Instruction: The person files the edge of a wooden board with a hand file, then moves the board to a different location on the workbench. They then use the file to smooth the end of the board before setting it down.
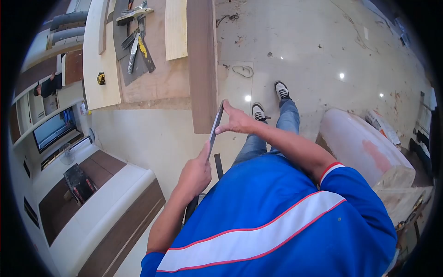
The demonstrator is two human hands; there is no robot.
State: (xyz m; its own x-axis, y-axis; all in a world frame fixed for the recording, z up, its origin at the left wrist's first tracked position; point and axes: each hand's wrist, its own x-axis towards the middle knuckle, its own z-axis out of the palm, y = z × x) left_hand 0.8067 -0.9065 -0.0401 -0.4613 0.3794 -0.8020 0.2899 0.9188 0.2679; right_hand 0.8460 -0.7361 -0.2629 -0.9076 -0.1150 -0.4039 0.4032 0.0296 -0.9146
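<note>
A long, thin dark strip (215, 125) is held edge-on in front of my body, running from upper right to lower left. My left hand (196, 174) is shut around its lower part. My right hand (236, 121) pinches its upper end between fingers and thumb. The strip's top end lies close to the near corner of a dark brown board (201, 64). Below my hands I see my blue shirt with a white stripe, my jeans and my shoes (258, 111) on the tiled floor.
A plywood worktop (157, 78) carries a pale board (176, 27), a hand saw among several tools (134, 46) and a yellow tape measure (101, 78). A white-and-brown cabinet (110, 207) stands lower left, a white drum (360, 147) at right. Another person (48, 85) is far left.
</note>
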